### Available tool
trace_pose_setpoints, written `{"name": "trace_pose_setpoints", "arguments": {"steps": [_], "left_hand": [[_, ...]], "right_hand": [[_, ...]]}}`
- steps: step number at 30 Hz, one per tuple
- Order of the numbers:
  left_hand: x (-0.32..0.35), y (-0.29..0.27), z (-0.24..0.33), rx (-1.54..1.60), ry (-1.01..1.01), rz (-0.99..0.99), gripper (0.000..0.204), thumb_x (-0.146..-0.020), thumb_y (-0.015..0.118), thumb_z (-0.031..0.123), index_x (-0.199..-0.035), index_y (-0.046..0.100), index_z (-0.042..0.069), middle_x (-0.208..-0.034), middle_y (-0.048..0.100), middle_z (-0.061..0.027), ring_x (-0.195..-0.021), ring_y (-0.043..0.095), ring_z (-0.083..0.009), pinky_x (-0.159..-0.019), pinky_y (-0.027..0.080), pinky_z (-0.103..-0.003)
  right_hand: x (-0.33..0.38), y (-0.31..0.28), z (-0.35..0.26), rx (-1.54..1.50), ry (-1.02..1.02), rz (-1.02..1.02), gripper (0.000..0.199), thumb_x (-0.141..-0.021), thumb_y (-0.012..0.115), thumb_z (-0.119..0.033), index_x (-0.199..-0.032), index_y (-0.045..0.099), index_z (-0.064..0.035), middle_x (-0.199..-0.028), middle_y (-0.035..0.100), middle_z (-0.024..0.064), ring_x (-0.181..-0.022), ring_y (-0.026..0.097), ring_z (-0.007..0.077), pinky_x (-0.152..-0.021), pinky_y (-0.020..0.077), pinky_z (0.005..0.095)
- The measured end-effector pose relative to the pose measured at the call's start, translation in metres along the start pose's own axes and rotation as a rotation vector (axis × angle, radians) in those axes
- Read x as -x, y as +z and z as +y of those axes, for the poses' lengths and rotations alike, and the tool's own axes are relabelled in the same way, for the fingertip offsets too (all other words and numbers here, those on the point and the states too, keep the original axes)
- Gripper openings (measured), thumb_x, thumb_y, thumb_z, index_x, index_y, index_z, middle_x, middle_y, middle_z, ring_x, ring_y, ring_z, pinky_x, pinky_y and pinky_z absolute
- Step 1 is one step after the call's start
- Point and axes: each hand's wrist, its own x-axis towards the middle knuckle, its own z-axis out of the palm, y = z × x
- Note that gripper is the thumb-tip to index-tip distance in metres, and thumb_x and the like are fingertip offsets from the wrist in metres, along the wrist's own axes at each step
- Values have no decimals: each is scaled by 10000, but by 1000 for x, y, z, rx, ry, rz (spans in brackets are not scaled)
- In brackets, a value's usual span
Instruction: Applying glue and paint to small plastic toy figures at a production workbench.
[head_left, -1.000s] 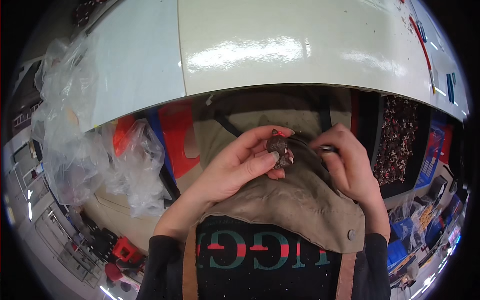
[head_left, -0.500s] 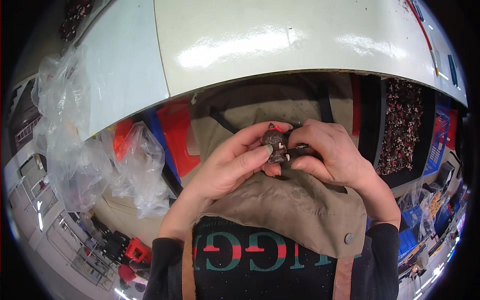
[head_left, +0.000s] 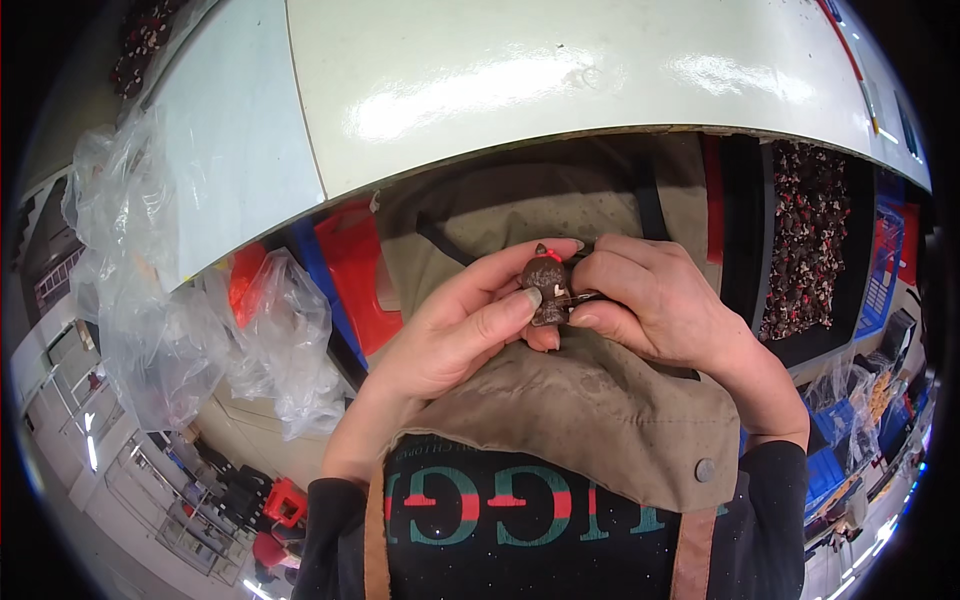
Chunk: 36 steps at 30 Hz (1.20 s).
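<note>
Small dark brown lumpy piece (head_left: 546, 288) with a red tip sits between our two hands, over our tan cloth apron (head_left: 590, 420), below the white table edge (head_left: 520, 110). Our left hand (head_left: 455, 335) pinches it with thumb and fingers. Our right hand (head_left: 655, 305) is curled shut on its other side.

A glossy white tabletop (head_left: 560, 80) curves across the top, catching bright overhead light. Crumpled clear plastic bags (head_left: 190, 310) hang at the left beside red and blue crates (head_left: 345, 275). A dark tray of small pieces (head_left: 815, 235) sits at right.
</note>
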Motion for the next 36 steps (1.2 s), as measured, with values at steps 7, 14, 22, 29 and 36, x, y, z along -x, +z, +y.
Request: {"name": "trace_pose_setpoints", "arguments": {"steps": [7, 14, 22, 29, 36], "left_hand": [[-3, 1, -2, 11, 2, 14, 517, -909, 519, 235, -1324, 363, -31, -1161, 514, -79, -955, 518, -129, -768, 446, -253], [-5, 1, -3, 21, 12, 2, 499, -909, 520, 222, -1318, 374, -24, -1151, 517, -75, -949, 518, -129, -769, 448, -252], [-3, -3, -1, -28, 3, -40, 517, -927, 527, 272, -1343, 360, 14, -1139, 528, -66, -900, 548, -124, -820, 458, -260], [-2, -6, -1, -12, -7, -57, 522, -927, 527, 278, -1343, 358, 12, -1133, 528, -73, -899, 549, -125, -820, 457, -258], [-2, 1, 2, 1, -12, 16, 510, -902, 534, 242, -1307, 384, -29, -1078, 537, -79, -865, 527, -129, -772, 444, -253]], "right_hand": [[3, -2, 0, 130, -8, 7, 261, -808, 619, -317, -822, 540, -68, -703, 462, 85, -594, 506, 285, -516, 419, 375], [5, -1, -2, 101, 29, 47, 254, -802, 627, -306, -818, 541, -67, -709, 459, 89, -597, 504, 289, -517, 414, 375], [6, -2, -4, 132, 22, 32, 245, -796, 635, -293, -809, 545, -66, -705, 448, 87, -592, 491, 282, -518, 412, 373], [6, 5, -2, 8, -2, 90, 187, -807, 629, -226, -813, 539, -63, -716, 462, 87, -600, 494, 279, -528, 411, 364], [4, 5, -2, 4, 26, 50, 193, -810, 620, -228, -853, 526, -64, -739, 477, 93, -613, 503, 293, -536, 415, 366]]}}
